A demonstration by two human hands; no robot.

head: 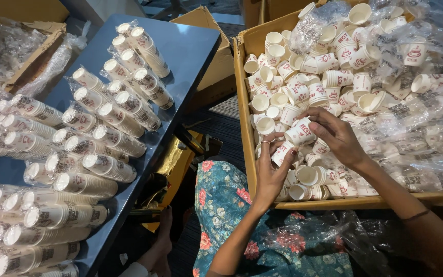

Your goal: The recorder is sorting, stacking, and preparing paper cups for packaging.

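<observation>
While working over the near-left part of the cardboard box (pixel 245 102), best to keep both hands low and close, as now: left hand (pixel 272 172) rising from below, right hand (pixel 337 134) reaching in from the side, nearly touching above the loose cups (pixel 334 77). Left fingers (pixel 278 139) curled shut around a white paper cup (pixel 283 152) with red print, thumb on one side and fingertips on the other. Right fingers (pixel 318 117) likewise closed in a light pinch on a second cup (pixel 299 132), lying on its side just beside the first, mouth towards the left. Hard to tell whether either is a single cup or a few nested together.

Probably wise to grip by the walls rather than the rim, and gently, since thin paper dents easily. Line up mouth and base along one axis before sliding one into the other; avoid forcing at an angle. Watch for loose plastic wrap (pixel 426 123) on the right side of the box, likely to snag or hide cups. Worth keeping elbows clear of the wrapped sleeves of cups (pixel 114 138) lying in rows on the grey table (pixel 190 46) to the left, well apart from the hands.
</observation>
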